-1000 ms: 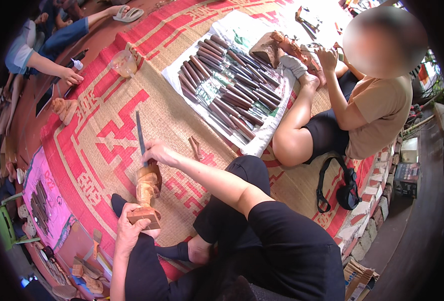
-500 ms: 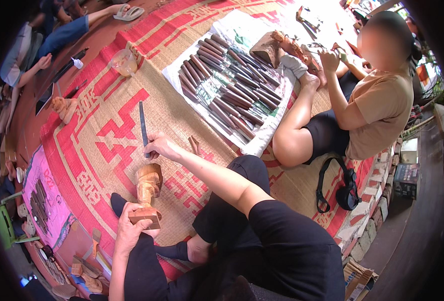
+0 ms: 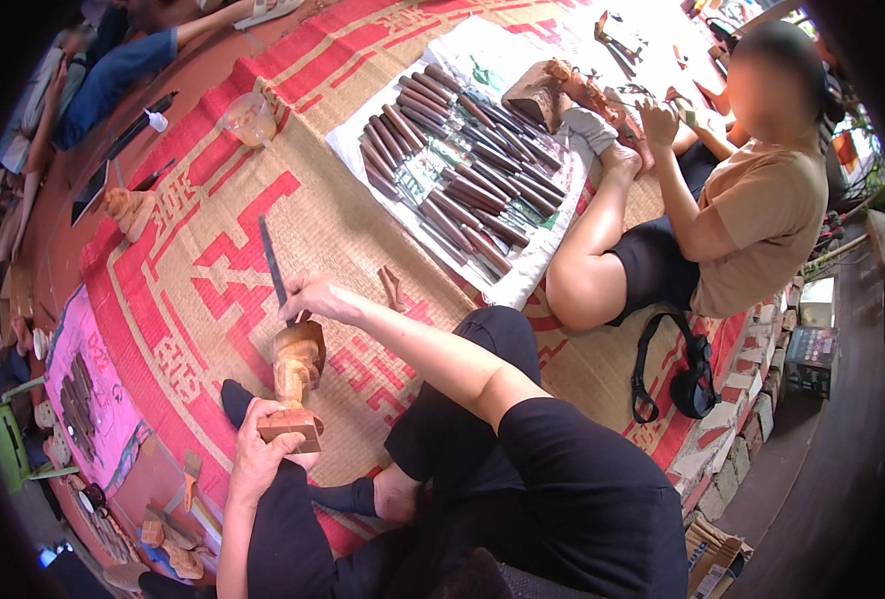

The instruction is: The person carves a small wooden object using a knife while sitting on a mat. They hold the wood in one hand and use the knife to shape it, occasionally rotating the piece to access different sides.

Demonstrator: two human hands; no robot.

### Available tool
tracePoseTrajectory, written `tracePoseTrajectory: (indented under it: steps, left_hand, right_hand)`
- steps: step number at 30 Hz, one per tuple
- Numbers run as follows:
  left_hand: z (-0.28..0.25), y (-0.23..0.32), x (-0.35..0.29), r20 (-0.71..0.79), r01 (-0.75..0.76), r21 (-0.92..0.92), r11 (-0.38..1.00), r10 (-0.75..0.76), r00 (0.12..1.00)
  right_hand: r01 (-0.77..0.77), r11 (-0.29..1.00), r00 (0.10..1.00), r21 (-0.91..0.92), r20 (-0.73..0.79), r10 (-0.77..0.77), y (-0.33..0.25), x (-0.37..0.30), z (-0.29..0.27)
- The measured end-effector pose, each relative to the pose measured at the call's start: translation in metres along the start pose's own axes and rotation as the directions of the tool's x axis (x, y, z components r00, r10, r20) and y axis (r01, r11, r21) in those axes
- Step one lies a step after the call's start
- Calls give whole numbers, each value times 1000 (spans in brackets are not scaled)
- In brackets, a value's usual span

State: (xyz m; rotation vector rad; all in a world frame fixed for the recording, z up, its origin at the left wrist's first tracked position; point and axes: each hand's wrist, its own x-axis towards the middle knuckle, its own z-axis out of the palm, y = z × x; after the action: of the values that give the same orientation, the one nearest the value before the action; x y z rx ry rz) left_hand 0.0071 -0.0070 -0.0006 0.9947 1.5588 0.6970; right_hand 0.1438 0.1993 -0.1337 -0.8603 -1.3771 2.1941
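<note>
My right hand (image 3: 314,297) grips a long dark chisel (image 3: 272,262) by its handle, the blade pointing up and away from me, its lower end set against the top of the small wooden carving (image 3: 296,364). My left hand (image 3: 263,454) is clenched around the square base of that carving, which stands upright on the woven red-and-tan mat (image 3: 263,215) just beside my knee. Compared with half a second ago, the chisel leans a little more to the left and my right hand has slid slightly along the carving's top; the carving itself has stayed in place. Farther out on the mat, a white cloth (image 3: 522,265) carries rows of brown-handled carving tools (image 3: 462,160), and a clear plastic cup (image 3: 250,118) sits near its far corner. A seated person (image 3: 752,210) in a tan shirt works on another carving to my right, a black bag (image 3: 687,374) beside them. At my left lies a pink sheet (image 3: 88,399) holding more tools, and a dark box (image 3: 812,349) rests on the brick edge at right.
</note>
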Motion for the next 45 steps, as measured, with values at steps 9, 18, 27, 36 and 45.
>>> tracePoseTrajectory:
  steps: [9, 18, 27, 36, 45]
  left_hand:
    - [-2, -2, 1, 11, -57, 72, 996, 56, 998]
    - [-3, 0, 8, 37, -72, 28, 997, 71, 997]
    - [-2, -7, 3, 80, -39, -87, 995, 46, 996]
    - [-1, -7, 3, 100, -2, -108, 994, 12, 995]
    - [-3, -16, 4, 85, -173, 62, 983, 167, 982]
  right_hand:
    - [-91, 989, 987, 114, -121, 104, -4, 2, -6]
    - [-69, 993, 985, -97, -165, 52, 10, 5, 0]
    - [-97, 994, 992, -41, 78, 100, 9, 4, 3]
    - [-120, 987, 983, -110, 124, 133, 12, 5, -3]
    - [-93, 944, 971, -316, 182, 156, -10, -4, -4]
